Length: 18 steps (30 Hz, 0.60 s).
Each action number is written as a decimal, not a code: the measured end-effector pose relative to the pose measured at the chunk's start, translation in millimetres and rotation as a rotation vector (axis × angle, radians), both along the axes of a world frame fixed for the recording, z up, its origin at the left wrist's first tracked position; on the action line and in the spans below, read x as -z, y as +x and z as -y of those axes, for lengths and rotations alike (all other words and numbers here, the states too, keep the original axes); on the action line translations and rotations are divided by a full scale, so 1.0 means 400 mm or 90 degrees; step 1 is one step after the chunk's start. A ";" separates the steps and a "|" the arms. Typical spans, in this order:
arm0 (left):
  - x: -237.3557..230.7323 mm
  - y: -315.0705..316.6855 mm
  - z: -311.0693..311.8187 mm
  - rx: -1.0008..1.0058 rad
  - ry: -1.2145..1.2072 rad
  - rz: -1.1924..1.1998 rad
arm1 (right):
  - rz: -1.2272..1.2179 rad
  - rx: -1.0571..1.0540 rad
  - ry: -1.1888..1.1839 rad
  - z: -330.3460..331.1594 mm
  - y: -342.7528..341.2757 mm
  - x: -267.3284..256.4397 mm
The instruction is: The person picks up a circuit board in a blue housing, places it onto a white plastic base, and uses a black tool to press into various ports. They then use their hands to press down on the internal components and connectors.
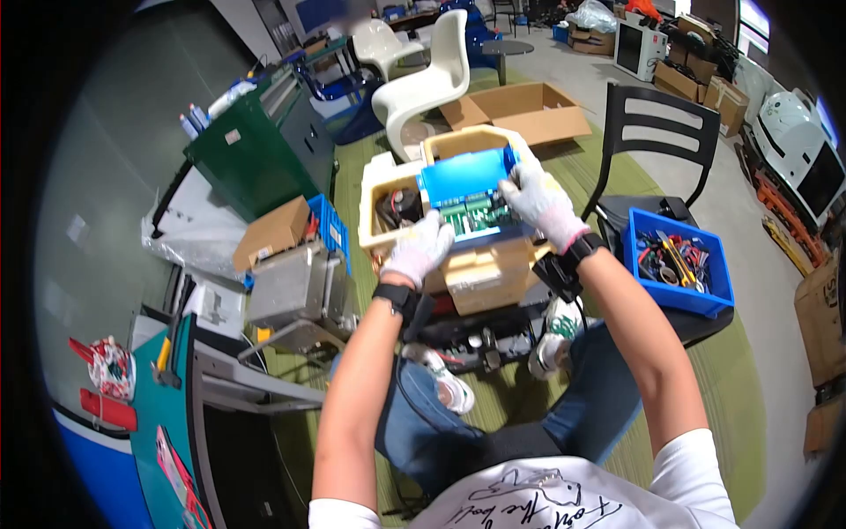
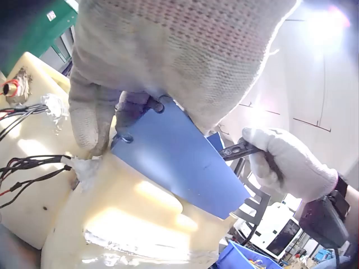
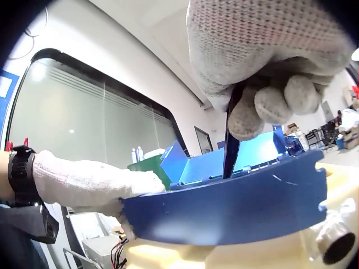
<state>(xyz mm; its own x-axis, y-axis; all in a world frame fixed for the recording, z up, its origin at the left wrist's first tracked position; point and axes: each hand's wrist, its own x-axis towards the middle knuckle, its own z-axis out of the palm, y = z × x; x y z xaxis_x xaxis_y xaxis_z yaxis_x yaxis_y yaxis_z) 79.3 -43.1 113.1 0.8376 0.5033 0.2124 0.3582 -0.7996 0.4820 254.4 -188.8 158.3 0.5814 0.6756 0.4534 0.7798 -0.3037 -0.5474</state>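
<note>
A blue metal case (image 1: 467,177) with its lid raised sits in a cream-coloured hollow body (image 1: 489,286). Green circuit boards (image 1: 474,214) show inside the case. My gloved left hand (image 1: 421,250) grips the case's left end, with fingers (image 2: 92,120) over its edge in the left wrist view. In my gloved right hand (image 1: 540,208) is a slim, flat black tool (image 2: 240,150). Seen from the right wrist, this tool points down behind the case's front wall, where its tip is hidden. A dark round part (image 1: 401,208) lies in the body's left hollow.
On a black chair (image 1: 663,123) at the right stands a blue bin (image 1: 718,280) of hand tools. A metal box (image 1: 286,286) stands at the left, near a green bench (image 1: 154,423) with a hammer (image 1: 164,361). Wires (image 2: 33,162) stick out of the cream body.
</note>
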 end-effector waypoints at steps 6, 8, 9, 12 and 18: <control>-0.077 0.022 0.012 0.012 -0.002 -0.068 | -0.059 -0.033 -0.039 -0.017 0.019 -0.036; -0.080 0.029 0.012 0.007 0.020 -0.095 | -0.027 -0.047 -0.019 -0.020 0.018 -0.045; -0.084 0.029 0.015 0.004 0.023 -0.104 | -0.071 -0.038 -0.020 -0.022 0.013 -0.063; -0.093 0.033 0.021 -0.007 0.046 -0.124 | -0.054 -0.043 0.055 -0.040 0.036 -0.059; -0.119 0.034 0.009 0.020 0.004 -0.141 | -0.106 0.009 0.070 -0.042 0.042 -0.060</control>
